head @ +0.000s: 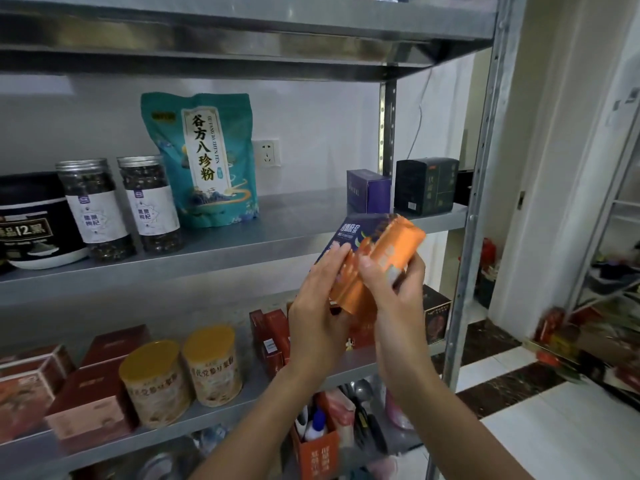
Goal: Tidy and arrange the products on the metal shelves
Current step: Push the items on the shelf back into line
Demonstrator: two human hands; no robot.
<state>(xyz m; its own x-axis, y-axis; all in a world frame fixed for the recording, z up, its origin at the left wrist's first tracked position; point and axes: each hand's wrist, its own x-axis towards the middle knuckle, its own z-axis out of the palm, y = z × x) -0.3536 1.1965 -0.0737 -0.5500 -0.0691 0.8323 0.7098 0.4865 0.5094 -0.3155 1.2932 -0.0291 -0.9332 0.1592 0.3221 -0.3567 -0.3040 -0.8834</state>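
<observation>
At the middle right of the frame, the left hand [320,306] and right hand [394,289] both grip an orange packet [389,242] with a dark blue box [349,232] behind it. Jars [93,209] and a green bag [204,157] stand tidy on the shelf [294,216]. I think these two still need a spot.

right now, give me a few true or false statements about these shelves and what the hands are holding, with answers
1. The left hand and the right hand both grip the orange and dark blue packs. True.
2. The teal printed pouch lies flat on the middle metal shelf. False: it stands upright.
3. Two clear plastic jars with silver lids stand left of that pouch. True.
4. The two yellow-lidded round tins share the pouch's shelf. False: they sit one shelf lower.
</observation>
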